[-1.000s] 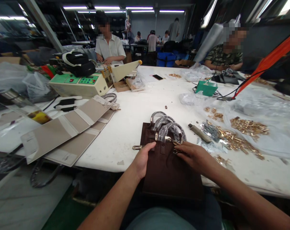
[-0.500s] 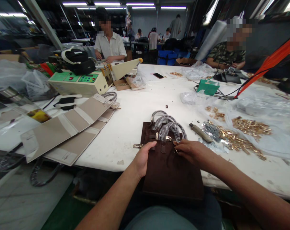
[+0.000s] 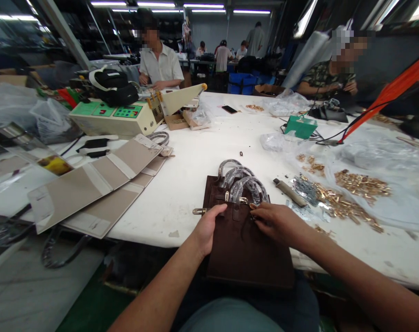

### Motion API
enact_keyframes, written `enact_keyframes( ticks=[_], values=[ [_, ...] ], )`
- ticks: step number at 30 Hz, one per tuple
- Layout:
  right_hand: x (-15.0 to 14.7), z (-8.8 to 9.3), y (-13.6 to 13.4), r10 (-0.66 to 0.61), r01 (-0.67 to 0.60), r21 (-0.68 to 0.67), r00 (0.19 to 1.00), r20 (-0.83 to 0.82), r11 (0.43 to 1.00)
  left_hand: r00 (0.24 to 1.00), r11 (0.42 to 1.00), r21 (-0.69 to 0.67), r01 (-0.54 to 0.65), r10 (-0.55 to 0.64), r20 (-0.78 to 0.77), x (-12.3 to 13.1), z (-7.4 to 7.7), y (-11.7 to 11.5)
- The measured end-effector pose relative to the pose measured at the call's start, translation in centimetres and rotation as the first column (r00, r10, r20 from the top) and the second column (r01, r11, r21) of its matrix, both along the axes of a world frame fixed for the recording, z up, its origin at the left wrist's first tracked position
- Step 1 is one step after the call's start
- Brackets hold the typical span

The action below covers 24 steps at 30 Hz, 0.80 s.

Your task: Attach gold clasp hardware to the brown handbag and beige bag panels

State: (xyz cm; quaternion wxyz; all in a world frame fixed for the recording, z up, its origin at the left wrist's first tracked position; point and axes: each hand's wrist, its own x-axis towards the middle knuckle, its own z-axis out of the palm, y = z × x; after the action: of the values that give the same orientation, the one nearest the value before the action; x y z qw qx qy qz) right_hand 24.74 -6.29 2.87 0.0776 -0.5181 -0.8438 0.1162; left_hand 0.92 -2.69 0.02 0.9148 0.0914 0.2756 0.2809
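A dark brown handbag (image 3: 249,258) leans from my lap against the table edge, its handles (image 3: 246,182) wrapped in clear plastic. My left hand (image 3: 209,228) grips its left side, thumb lying over the front. From that side a strap end with a gold-coloured metal fitting (image 3: 199,211) sticks out. More gold fittings (image 3: 243,200) show near the top edge. At the bag's upper right, my right hand (image 3: 273,221) has its fingertips pinched together. What lies between them is too small and covered to make out.
Right of the bag lie a tool with a tan handle (image 3: 290,192), grey metal pieces (image 3: 304,189) and piles of gold-coloured fittings (image 3: 363,184). Beige bag panels (image 3: 98,180) overlap at left, near a machine (image 3: 112,117). A phone (image 3: 229,109) lies further back. Co-workers sit across the table.
My right fingers have shifted slightly at the bag's upper right. My left hand and the bag stay in place. The co-worker at right has raised their hands.
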Motion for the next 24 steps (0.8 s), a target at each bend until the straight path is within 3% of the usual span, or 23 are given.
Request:
enact_keyframes(
  ticks=[9,17,24],
  values=[
    [-0.5,-0.9,-0.7,-0.006,0.003,0.035,0.995,0.098,0.999,1.000,1.000,-0.013,0.000,0.000,-0.028,0.1,-0.1,0.1],
    [-0.5,-1.7,-1.2,-0.047,0.044,0.087,0.998,0.035,0.995,1.000,1.000,0.004,-0.004,0.004,-0.024,0.0,0.2,-0.4],
    [-0.6,-0.3,-0.8,0.016,-0.019,0.032,0.993,0.114,0.999,0.997,1.000,-0.016,-0.013,0.012,-0.070,0.1,0.4,-0.2]
  ],
)
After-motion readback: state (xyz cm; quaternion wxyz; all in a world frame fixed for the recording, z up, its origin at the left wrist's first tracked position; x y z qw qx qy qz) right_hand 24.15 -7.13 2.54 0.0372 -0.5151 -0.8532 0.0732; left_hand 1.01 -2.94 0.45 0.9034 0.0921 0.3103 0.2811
